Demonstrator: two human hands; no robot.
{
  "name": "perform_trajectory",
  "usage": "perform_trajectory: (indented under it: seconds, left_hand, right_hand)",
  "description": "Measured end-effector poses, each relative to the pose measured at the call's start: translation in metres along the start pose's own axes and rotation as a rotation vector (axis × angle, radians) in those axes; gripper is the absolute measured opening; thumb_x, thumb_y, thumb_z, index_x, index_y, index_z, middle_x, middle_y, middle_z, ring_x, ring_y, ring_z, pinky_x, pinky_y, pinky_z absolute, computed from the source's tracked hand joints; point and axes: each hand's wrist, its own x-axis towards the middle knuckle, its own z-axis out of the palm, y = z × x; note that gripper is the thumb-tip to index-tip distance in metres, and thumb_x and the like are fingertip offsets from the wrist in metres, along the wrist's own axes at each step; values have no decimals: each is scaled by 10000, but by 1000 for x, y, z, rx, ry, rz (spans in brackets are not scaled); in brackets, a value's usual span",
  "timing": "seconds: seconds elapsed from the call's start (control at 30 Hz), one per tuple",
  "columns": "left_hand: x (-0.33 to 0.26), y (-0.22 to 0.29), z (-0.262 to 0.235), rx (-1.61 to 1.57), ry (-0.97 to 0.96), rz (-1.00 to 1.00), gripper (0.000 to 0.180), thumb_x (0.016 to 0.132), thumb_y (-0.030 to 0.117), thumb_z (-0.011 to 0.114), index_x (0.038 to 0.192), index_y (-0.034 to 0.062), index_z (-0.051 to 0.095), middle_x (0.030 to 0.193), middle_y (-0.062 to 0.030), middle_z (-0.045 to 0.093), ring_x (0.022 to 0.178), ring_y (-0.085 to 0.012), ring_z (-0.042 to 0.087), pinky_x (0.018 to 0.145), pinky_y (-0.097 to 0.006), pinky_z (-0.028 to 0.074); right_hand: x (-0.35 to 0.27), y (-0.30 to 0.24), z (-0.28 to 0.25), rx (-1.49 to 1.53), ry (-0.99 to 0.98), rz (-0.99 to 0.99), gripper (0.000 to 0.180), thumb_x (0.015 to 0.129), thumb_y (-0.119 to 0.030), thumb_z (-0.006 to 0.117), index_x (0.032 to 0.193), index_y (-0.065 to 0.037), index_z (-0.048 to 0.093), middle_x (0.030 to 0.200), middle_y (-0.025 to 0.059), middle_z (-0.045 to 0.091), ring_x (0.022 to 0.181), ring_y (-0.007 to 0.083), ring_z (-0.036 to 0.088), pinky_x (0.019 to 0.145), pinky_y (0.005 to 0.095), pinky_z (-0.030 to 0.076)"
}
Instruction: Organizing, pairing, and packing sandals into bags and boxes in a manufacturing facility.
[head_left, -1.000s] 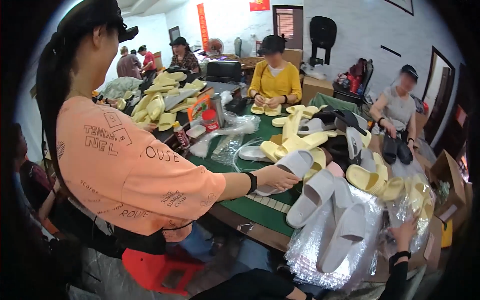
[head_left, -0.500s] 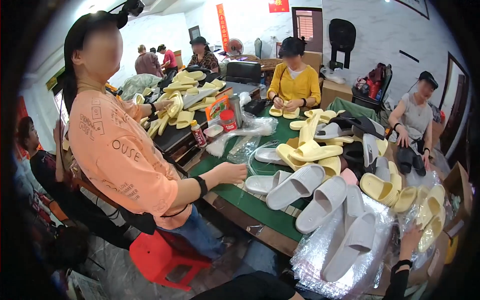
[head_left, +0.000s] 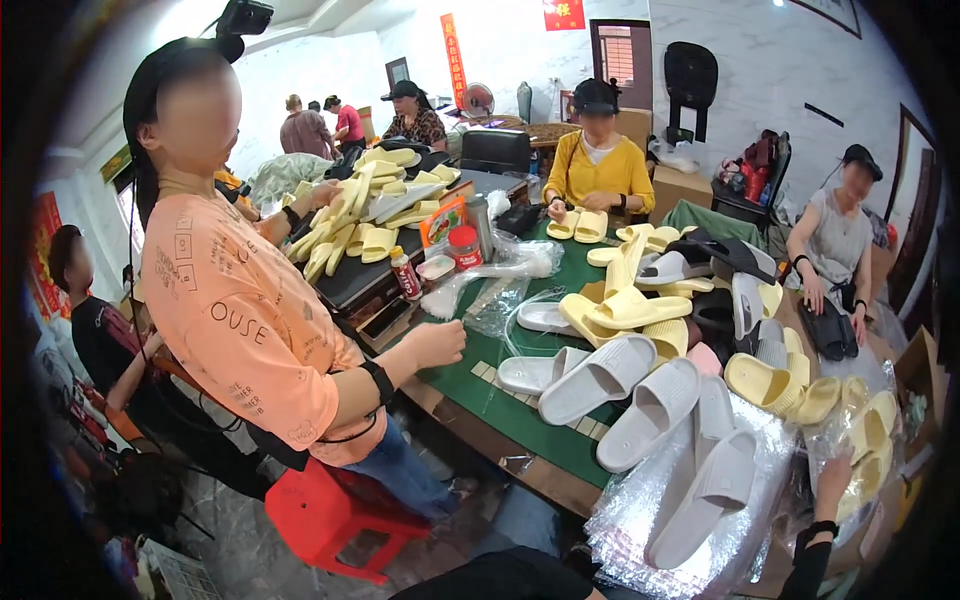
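At the lower right, my right hand (head_left: 832,488), below a black sleeve and dark wristband, has its fingers closed on the edge of a clear plastic bag (head_left: 818,452). A pair of yellow slippers (head_left: 872,440) lies in the bag, partly hidden by the plastic's glare. My left hand is out of view; only black cloth shows at the lower edge. Left of my right hand, a grey slipper (head_left: 708,497) rests on a stack of shiny clear plastic bags (head_left: 625,520). Beside it lie more grey slippers (head_left: 655,410) and a heap of yellow slippers (head_left: 650,305).
A person in an orange shirt (head_left: 240,310) stands at the left, beside a red stool (head_left: 325,510). Across the green table (head_left: 470,395) sits a person in yellow (head_left: 600,175). Another in grey (head_left: 835,235) handles dark slippers. An open cardboard box (head_left: 920,375) stands far right.
The view has shifted slightly. The orange-shirted person's near hand has drawn back left from the grey slippers. The person in yellow has lifted their hands off the yellow pair. My right hand stays at the bag.
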Motion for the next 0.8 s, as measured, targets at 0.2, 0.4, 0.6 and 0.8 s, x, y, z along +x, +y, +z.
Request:
perform_trajectory:
  seconds: [0.2,0.4,0.6,0.8]
  left_hand:
    - [59,84,-114,-265,441,62,187,794,255,544,907,131,625,958,-29,594,1047,-222,498,985,-392,317]
    - [112,198,-213,-540,877,144,134,741,233,566,776,120,627,829,-49,600,931,-239,539,896,-384,364]
    - [125,308,-301,-829,1349,416,118,688,212,588,645,109,629,700,-69,605,815,-256,581,808,-377,412]
    - [70,331,-344,-1152,1358,1209,125,691,190,588,748,90,635,778,-88,605,846,-273,587,879,-401,409]
  right_hand:
    - [24,32,-6,-291,20,51,487,850,-131,541,1288,55,440,1082,255,598,982,398,571,822,448,457]
    - [32,64,-44,-322,344,32,381,929,-281,512,1149,28,543,1060,240,601,973,386,574,817,435,463]
    - [-7,39,-139,-377,348,126,328,908,-246,531,1031,57,554,902,283,598,860,419,571,759,461,441]
    - [23,31,-181,-786,574,-292,315,906,-246,525,1016,44,575,925,269,602,881,401,566,773,483,425]
